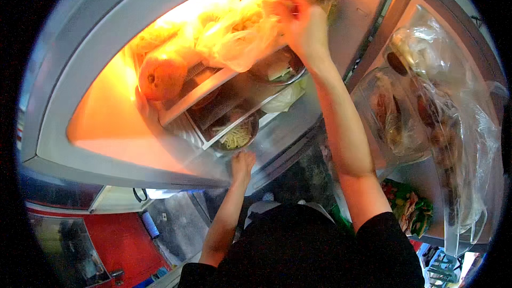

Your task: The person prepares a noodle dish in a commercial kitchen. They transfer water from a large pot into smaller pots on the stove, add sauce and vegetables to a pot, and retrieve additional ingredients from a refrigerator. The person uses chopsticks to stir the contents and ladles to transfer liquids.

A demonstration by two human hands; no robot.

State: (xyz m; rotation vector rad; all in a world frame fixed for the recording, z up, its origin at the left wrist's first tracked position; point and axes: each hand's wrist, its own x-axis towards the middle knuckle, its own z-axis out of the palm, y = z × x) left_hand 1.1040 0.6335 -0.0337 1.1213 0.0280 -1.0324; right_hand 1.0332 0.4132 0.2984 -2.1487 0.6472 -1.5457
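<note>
Before me is the lit inside of a refrigerator [120, 128]. My left hand [243, 162] is closed at the near side of a round bowl with pale shredded food [236, 136]; its grip on the rim cannot be made out. My right hand [298, 20] is raised, blurred, at the right end of knotted plastic bags [236, 40] on the upper shelf; whether it holds anything cannot be told. Below it stands a metal bowl with pale food [280, 70]. A large round orange-lit fruit or vegetable [163, 77] lies at the shelf's left. A whitish plastic bag [284, 98] sits lower down.
The white front bar of the shelf [200, 96] crosses the compartment. At right, clear plastic bags of food [452, 100] lie in a neighbouring compartment or surface, with leafy greens [408, 208] below. A red panel [124, 244] and grey floor [180, 216] show at lower left.
</note>
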